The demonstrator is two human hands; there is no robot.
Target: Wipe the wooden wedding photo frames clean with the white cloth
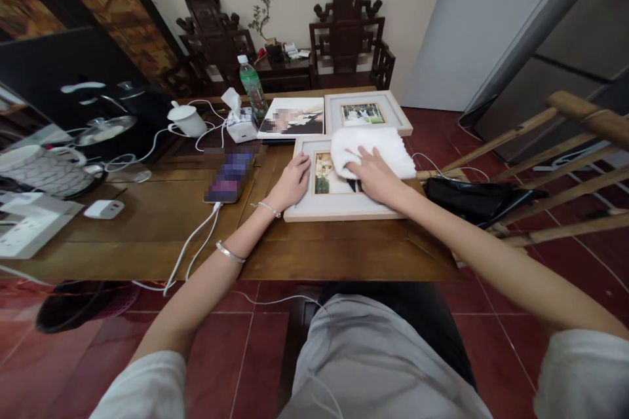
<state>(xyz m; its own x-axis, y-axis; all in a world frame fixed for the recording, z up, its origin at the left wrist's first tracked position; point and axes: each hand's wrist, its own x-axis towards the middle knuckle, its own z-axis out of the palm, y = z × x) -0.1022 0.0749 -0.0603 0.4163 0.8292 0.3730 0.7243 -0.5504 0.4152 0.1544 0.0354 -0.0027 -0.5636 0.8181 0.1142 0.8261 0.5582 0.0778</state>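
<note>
My right hand, fingers spread, presses fluffy white cloth over the pale wooden frame on the brown counter; left hand, fingers together, touches the frame's left edge. Judged partway: lower left uncovered.

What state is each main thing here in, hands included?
Near pale rectangular picture frame: face up, partly covered
White fluffy cloth: bunched over that frame
Left hand: on frame's left side
Right hand: on cloth
Far pale rectangular picture frame: face up
Green-labelled plastic bottle: upright, capped
White round cup: lid on
Patterned tissue box: tissue sticking out
Dark phone: screen lit
</note>
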